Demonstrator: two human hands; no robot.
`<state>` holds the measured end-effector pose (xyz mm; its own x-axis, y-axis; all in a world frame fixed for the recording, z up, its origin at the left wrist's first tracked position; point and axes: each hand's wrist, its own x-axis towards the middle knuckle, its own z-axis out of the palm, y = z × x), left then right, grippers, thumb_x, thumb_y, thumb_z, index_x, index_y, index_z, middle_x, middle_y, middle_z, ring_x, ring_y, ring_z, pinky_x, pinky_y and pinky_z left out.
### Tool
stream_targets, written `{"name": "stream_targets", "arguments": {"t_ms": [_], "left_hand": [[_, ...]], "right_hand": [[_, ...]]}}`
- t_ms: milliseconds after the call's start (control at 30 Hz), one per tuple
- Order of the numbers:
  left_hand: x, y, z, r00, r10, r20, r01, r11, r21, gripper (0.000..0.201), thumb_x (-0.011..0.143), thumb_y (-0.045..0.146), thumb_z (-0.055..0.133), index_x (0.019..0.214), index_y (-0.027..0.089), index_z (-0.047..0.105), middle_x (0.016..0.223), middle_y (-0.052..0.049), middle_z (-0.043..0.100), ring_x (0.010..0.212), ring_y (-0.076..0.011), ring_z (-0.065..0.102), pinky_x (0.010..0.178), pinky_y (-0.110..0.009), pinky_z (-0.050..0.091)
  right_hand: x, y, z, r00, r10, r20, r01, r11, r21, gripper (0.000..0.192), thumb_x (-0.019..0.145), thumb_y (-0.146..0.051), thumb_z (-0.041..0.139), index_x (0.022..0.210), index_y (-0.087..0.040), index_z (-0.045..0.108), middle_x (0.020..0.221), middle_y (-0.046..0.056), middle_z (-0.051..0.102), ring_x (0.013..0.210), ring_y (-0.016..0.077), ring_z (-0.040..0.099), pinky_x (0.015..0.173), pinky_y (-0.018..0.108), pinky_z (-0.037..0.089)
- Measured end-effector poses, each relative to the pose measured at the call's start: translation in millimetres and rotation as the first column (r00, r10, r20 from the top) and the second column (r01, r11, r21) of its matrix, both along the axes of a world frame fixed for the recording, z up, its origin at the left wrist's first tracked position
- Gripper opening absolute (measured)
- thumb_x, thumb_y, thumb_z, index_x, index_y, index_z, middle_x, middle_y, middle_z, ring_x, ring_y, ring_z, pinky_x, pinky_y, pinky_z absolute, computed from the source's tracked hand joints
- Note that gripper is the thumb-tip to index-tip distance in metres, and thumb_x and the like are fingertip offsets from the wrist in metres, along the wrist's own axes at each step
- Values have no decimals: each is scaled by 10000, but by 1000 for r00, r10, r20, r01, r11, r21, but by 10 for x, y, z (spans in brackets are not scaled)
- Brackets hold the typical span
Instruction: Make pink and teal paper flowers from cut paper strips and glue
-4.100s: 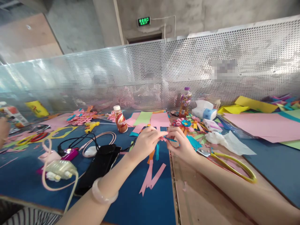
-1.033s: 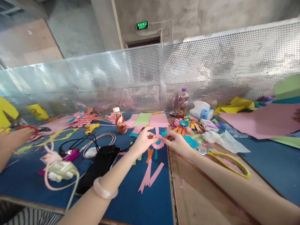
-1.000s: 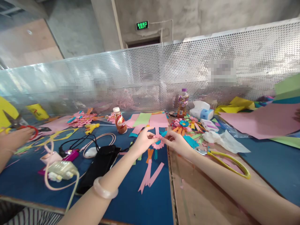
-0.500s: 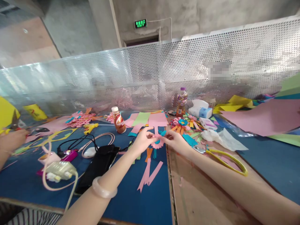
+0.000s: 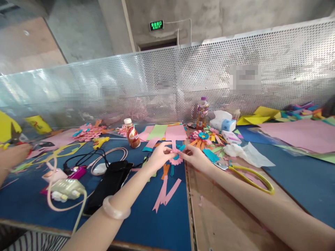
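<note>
Between both hands' grip (image 5: 177,152) sits the pink paper flower (image 5: 176,159).

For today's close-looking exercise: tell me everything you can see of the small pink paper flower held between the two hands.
The pink paper flower is a small rosette of looped or folded petals with a teal bit at its middle. It looks like thin craft paper. It is held just above the blue table mat, pinched by the left hand on one side and the right hand on the other. Orange and teal strips hang below it. Finer detail is too small to tell.

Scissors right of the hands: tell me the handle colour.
Yellow handles on the scissors, seen in the head view.
</note>
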<state>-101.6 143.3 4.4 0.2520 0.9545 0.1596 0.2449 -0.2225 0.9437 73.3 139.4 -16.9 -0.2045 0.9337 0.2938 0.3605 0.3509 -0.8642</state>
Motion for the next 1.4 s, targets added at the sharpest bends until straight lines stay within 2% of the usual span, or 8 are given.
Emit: {"name": "stream_targets", "arguments": {"t_ms": [300,467,600,800,967,1100,1267,1400], "left_hand": [[-31,32,-35,1000,5,3,-5,1000,6,534,668,228,690,1152,141,484,856,-64,646,732,-167,617,647,-288,473],[17,-15,51,999,37,38,-38,999,21,564,669,209,681,1182,122,465,868,-71,656,811,-186,622,736,-310,470],[43,-49,123,995,77,69,-78,997,21,545,700,233,654,1194,116,458,899,-88,659,853,-195,623,781,-320,459],[68,-62,140,995,73,72,-71,997,-26,608,688,251,671,1230,113,433,995,-124,649,939,-220,612,836,-347,453],[51,-48,76,987,126,98,-119,990,-77,732,712,305,659,1336,133,318,1192,-153,566,1045,-225,569,879,-349,439],[26,-26,82,975,205,87,-198,977,-77,609,772,298,578,1305,107,354,1140,-148,596,1012,-218,579,831,-332,451],[31,-3,108,957,259,134,-243,962,-125,566,774,278,567,1276,104,371,1101,-154,615,998,-221,588,745,-298,469],[30,2,101,938,275,210,-230,949,-214,520,763,252,585,1229,101,411,1085,-159,625,979,-214,602,696,-272,480]], "right_hand": [[-24,-9,-7,999,9,-37,-9,1000,-7,384,737,-545,558,759,-162,560,715,27,600,632,155,555,570,275,423],[-25,49,-60,982,-150,-114,177,946,271,588,699,-509,633,1178,-200,493,1188,114,439,1089,232,465,902,372,414],[-7,52,-79,990,-133,-56,144,940,309,386,699,-480,648,978,-215,610,1174,89,441,1185,242,380,1029,404,279],[-2,67,3,994,-112,-10,112,969,218,233,729,-434,621,736,-205,664,1067,66,506,1096,228,443,993,393,295],[320,212,402,988,-147,-43,152,974,165,257,709,-429,619,679,-181,678,992,76,572,1019,223,506,913,350,365],[784,251,639,986,-161,-41,156,983,-100,252,639,-426,674,648,-175,676,894,52,615,899,218,545,800,333,402],[1248,68,584,984,-169,-61,139,933,-332,243,562,-356,733,658,-138,684,778,47,606,767,169,523,714,298,402],[1410,-149,499,995,7,-102,-55,879,-473,258,601,-369,740,631,-128,653,663,21,577,643,124,495,637,270,388]]}}
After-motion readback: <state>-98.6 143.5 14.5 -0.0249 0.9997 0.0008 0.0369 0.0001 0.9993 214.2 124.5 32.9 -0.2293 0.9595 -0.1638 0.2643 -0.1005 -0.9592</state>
